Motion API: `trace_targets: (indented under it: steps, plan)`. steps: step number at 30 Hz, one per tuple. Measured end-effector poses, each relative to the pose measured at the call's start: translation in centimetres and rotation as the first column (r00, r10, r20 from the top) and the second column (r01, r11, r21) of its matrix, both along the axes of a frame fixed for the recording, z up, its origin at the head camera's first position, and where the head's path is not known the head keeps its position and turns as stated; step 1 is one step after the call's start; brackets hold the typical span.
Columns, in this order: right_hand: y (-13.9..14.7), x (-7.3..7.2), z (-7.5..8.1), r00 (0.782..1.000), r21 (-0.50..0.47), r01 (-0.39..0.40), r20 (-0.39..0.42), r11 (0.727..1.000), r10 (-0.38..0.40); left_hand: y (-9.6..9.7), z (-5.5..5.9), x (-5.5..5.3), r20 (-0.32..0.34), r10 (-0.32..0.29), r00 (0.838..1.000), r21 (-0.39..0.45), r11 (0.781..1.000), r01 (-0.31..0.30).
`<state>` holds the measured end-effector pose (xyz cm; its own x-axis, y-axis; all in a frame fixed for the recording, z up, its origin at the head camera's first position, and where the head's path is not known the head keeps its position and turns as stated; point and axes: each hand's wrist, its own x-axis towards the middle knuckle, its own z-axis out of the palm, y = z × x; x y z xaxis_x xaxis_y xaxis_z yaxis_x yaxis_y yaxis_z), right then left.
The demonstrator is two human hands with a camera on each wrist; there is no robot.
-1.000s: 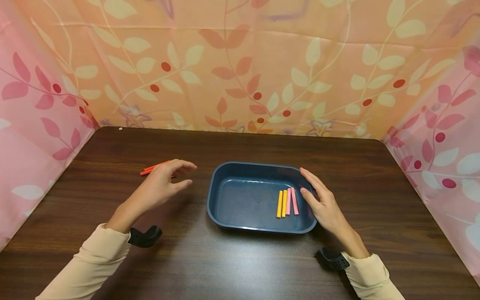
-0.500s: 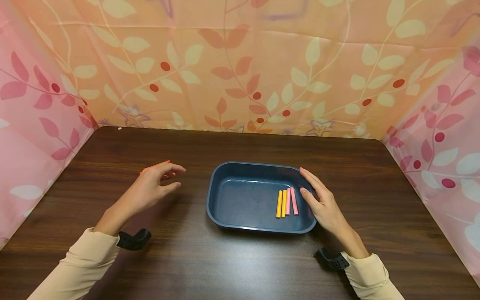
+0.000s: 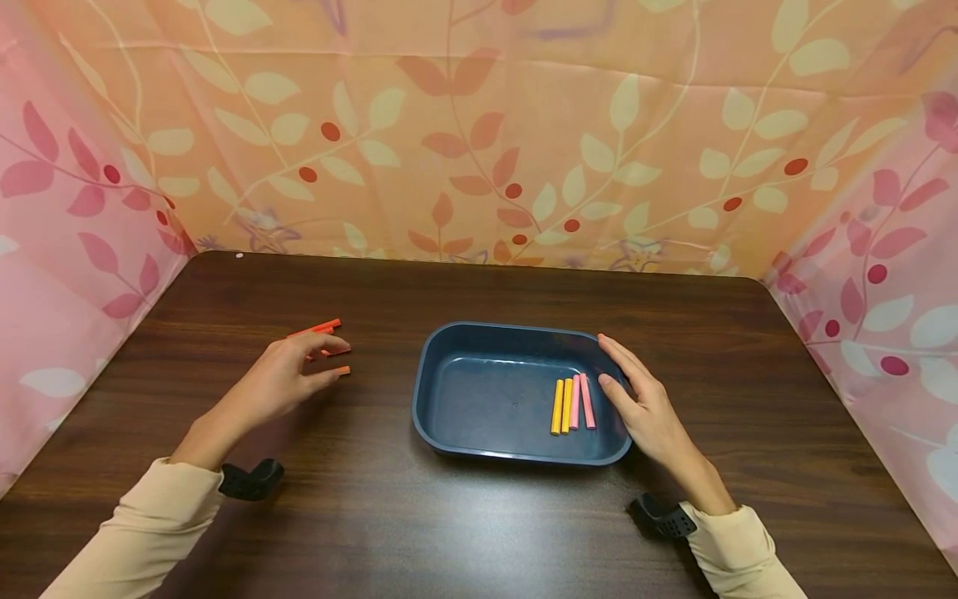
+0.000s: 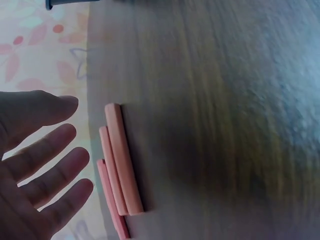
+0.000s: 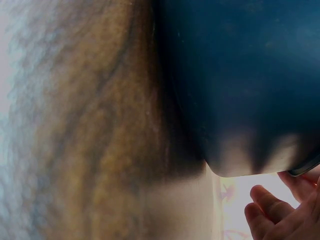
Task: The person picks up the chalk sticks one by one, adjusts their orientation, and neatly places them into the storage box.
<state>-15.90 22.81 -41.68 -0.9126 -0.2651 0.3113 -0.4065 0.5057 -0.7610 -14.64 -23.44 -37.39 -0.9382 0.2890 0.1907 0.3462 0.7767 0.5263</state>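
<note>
My left hand [image 3: 273, 378] hovers palm down by several red and orange sticks, thumb and fingers spread apart. Two orange sticks [image 4: 124, 160] and a red stick [image 4: 112, 197] lie side by side on the table in the left wrist view, a gap away from my fingertips. From the head, my hand partly hides them; a red stick [image 3: 323, 327] shows behind it and an orange stick end [image 3: 344, 370] by the thumb. My right hand [image 3: 657, 416] holds the right end of a dark blue tray [image 3: 486, 408], thumb over the rim.
Inside the tray, at its right, two yellow sticks [image 3: 557, 408] and two pink sticks [image 3: 575, 403] lie roughly parallel. A dark wooden table [image 3: 479, 532] carries everything. Floral cloth [image 3: 479, 133] hangs along its back and both sides.
My left hand has moved left and slightly toward me, over the red and orange sticks, which show more at its fingertips now. The right hand and the tray have stayed still.
</note>
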Motion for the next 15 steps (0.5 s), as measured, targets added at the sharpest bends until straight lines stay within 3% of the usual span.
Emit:
trace_targets:
  steps: [15]
  plan:
    - [0.0, 0.0, 0.0, 1.0, -0.009, -0.006, -0.005, 1.0, 0.006, -2.0, -0.8, 0.0, 0.077, 0.032, 0.997, -0.113, 0.993, -0.023]
